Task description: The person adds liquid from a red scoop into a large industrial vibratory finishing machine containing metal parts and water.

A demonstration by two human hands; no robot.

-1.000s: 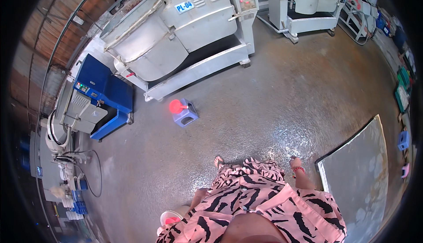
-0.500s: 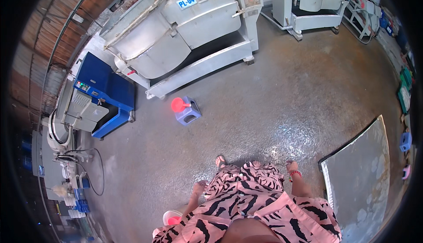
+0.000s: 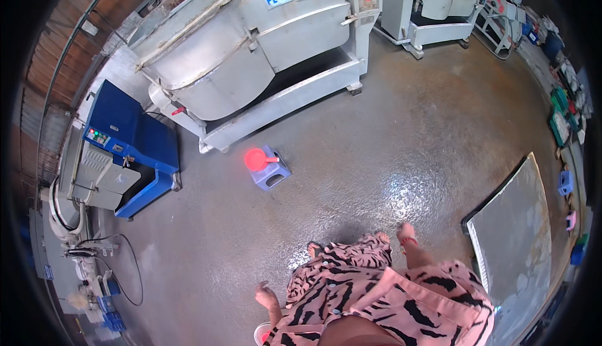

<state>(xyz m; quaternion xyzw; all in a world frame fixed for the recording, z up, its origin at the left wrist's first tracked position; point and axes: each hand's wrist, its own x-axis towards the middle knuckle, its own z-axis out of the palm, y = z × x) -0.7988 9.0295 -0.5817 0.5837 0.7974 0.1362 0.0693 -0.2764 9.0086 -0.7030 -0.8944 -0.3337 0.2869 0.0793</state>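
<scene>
My left hand [image 3: 266,296] hangs low beside my patterned clothes, fingers apart and holding nothing. Close below it, a white-rimmed container [image 3: 259,330] with something red inside is partly hidden by my clothes. On the other side, my right hand [image 3: 406,233], with a red bracelet at the wrist, hangs over the wet floor. Its fingers are too small and foreshortened to make out, and no object shows in it. Ahead of me a red dipper [image 3: 254,159] with a handle rests on a small purple-blue stool [image 3: 274,179], away from both hands.
A large pale mixing machine [image 3: 216,92] stands beyond the stool, with a blue machine [image 3: 135,133] to its left. Another pale machine [image 3: 433,7] is far right. A flat grey slab [image 3: 514,233] lies at right. A black cable [image 3: 139,277] loops across the left floor.
The stool and machines at left sit further left or lower in view as I move. My left hand has swung forward and its fingers show more clearly. My right hand has risen slightly in view.
</scene>
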